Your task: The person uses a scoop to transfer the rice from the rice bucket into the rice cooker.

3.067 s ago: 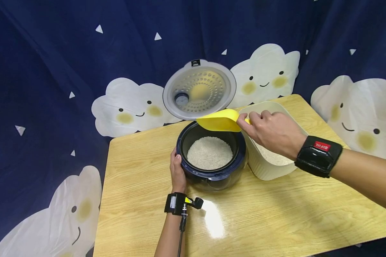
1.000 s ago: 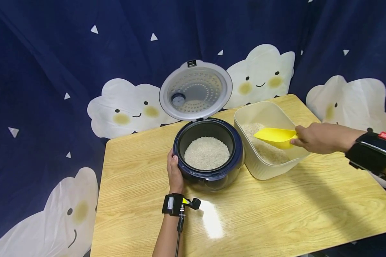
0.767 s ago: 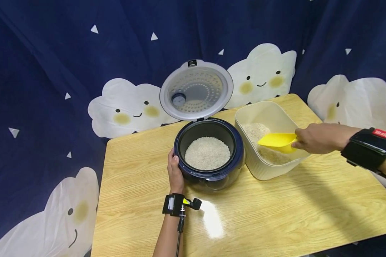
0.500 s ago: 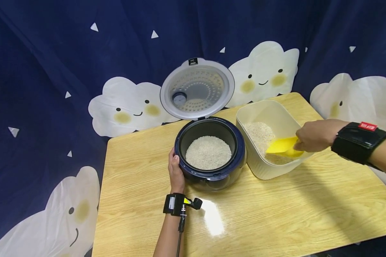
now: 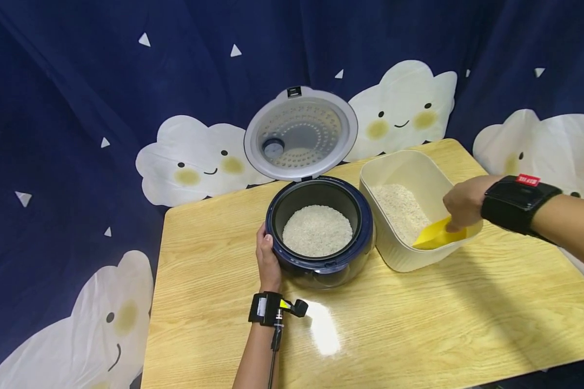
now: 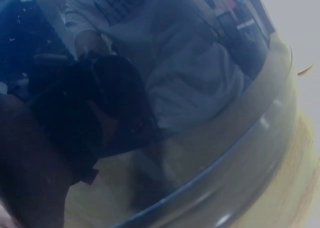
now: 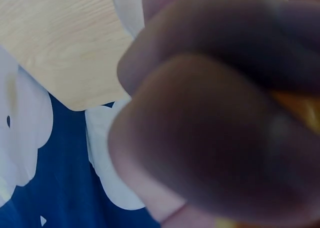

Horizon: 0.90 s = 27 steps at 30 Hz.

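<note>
My right hand [image 5: 464,200] grips a yellow scoop [image 5: 435,235] by its handle. The scoop is tilted down inside the cream bin [image 5: 394,254], at its near right corner, with its edge by the rice [image 5: 401,210]. In the right wrist view, curled fingers [image 7: 200,133] cover most of the scoop's handle. My left hand [image 5: 269,262] rests against the left side of the dark blue rice cooker [image 5: 333,273], whose glossy wall [image 6: 200,102] fills the left wrist view. White rice [image 5: 317,231] lies in the cooker's pot. Its lid [image 5: 302,135] stands raised at the back.
The cooker and bin stand side by side on a light wooden table [image 5: 209,281]. Behind the table hangs a dark blue curtain [image 5: 199,59] with cloud faces. A cable [image 5: 273,356] runs along my left forearm.
My right hand has moved from over the cooker to the bin. The scoop has lowered and swung toward the bin's near right corner. My left hand stays against the cooker.
</note>
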Motion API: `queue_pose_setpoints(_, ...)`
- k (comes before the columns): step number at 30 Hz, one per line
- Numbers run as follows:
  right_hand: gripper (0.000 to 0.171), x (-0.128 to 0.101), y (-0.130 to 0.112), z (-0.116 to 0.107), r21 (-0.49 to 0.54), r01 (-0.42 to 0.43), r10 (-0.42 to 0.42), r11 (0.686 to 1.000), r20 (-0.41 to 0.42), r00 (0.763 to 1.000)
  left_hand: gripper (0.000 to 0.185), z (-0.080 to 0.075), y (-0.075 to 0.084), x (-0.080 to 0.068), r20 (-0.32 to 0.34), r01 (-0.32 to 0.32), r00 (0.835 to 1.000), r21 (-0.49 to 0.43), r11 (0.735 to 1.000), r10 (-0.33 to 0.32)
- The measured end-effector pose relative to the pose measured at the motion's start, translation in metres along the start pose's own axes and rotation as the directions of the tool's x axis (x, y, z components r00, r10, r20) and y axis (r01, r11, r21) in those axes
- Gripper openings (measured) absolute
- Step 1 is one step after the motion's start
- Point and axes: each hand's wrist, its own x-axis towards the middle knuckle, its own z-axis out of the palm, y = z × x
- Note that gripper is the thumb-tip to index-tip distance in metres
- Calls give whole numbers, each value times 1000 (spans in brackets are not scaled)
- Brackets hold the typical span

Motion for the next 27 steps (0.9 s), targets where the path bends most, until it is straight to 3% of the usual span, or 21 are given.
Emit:
queue_pose_setpoints(8, 35, 17, 0, 5, 126, 69, -84, 990, 119, 989, 59, 3, -1, -1, 13, 6, 1000, -6, 1000, -6)
queue_pose_setpoints(14, 42, 21, -8, 14, 280, 98, -149, 955, 166, 975, 59, 2, 1, 1, -5, 3, 1000, -5, 1000, -3)
queue_pose_setpoints(20, 47, 17, -13, 23, 257, 124, -155, 958, 105, 982, 59, 2, 1, 1, -9, 3, 1000, -3, 1000, -3)
queue_pose_setpoints(27, 38, 20, -19, 33, 201, 128, -130, 971, -3, 992, 58, 2, 1, -1, -4, -2, 1000, 6, 1000, 2)
